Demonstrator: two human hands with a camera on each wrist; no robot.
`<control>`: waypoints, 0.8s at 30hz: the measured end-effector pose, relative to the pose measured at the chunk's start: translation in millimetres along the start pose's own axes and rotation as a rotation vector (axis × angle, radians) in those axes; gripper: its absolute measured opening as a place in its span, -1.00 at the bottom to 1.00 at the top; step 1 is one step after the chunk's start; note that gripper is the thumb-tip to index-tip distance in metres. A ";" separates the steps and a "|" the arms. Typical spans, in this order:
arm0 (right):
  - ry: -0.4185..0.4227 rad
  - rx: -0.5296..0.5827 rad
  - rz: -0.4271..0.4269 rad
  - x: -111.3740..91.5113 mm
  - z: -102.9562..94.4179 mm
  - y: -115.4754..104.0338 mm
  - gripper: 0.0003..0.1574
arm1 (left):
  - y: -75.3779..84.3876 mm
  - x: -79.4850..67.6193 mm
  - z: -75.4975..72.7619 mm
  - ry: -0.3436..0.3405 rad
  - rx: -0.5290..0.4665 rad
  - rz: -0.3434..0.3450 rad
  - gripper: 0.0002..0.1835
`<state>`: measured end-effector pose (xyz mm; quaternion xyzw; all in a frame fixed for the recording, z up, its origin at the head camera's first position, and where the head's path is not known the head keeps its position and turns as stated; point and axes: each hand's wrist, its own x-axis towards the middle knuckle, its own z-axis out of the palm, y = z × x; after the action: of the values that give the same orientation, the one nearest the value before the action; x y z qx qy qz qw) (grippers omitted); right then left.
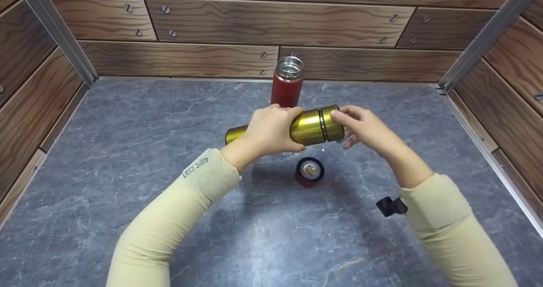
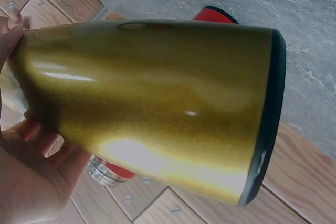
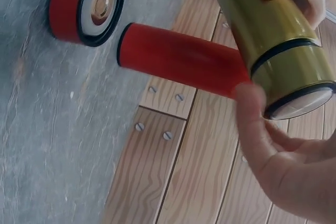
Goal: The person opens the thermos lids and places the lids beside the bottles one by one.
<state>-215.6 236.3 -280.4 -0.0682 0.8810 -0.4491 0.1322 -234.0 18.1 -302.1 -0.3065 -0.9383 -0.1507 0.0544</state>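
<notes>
My left hand (image 1: 271, 130) grips a shiny gold thermos bottle (image 1: 309, 128) round its body, holding it nearly level above the table. The dark-rimmed base (image 2: 265, 119) points left, towards the left wrist camera. At the other end, a gold lid (image 1: 332, 123) sits on the bottle, with a dark seam between them. My right hand (image 1: 367, 128) holds this lid at its edge, thumb and fingers on opposite sides. Behind stands a red thermos bottle (image 1: 287, 90), upright and uncapped, its steel mouth showing. A red lid (image 1: 309, 183) lies inside-up on the table, nearer to me.
The grey marbled table (image 1: 127, 151) is bounded by wood-patterned walls (image 1: 275, 22) at the back and sides. Metal posts (image 1: 59, 37) rise at the back corners. A small black device (image 1: 388, 206) juts from the right sleeve (image 1: 441, 206).
</notes>
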 end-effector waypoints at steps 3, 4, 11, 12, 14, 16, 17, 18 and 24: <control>-0.017 0.002 -0.039 -0.1 -1.0 0.9 -0.33 | -0.4 -0.3 0.5 0.008 -0.001 0.005 -0.29; -0.027 0.001 -0.061 -0.4 -1.4 1.2 -0.33 | -0.6 -0.4 0.8 0.009 -0.001 0.008 -0.30; -0.039 0.001 -0.013 -0.4 -1.5 0.6 -0.20 | -0.2 0.2 0.2 -0.001 0.016 0.013 -0.30; -0.031 0.001 0.005 0.1 -1.2 0.5 -0.20 | 0.0 0.4 0.2 -0.002 0.020 0.014 -0.29; -0.016 0.001 0.021 0.4 -0.9 0.0 -0.23 | 0.1 0.7 -0.1 -0.003 0.027 0.018 -0.28; -0.012 0.007 -0.005 0.9 -1.0 0.7 -0.31 | 0.0 0.8 -0.3 -0.003 0.026 0.016 -0.27; -0.015 0.011 -0.028 0.9 -1.2 1.3 -0.35 | -0.3 0.9 -0.2 -0.003 0.024 0.014 -0.27; -0.022 0.016 -0.050 0.9 -1.4 2.0 -0.35 | -0.5 0.8 0.1 -0.005 0.022 0.012 -0.27; -0.062 0.037 -0.028 2.4 0.1 3.0 -0.21 | -1.6 -0.3 2.1 -0.020 0.031 0.002 -0.24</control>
<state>-217.8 237.4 -283.2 -0.0920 0.8670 -0.4646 0.1546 -234.7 17.4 -304.5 -0.3081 -0.9407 -0.1328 0.0499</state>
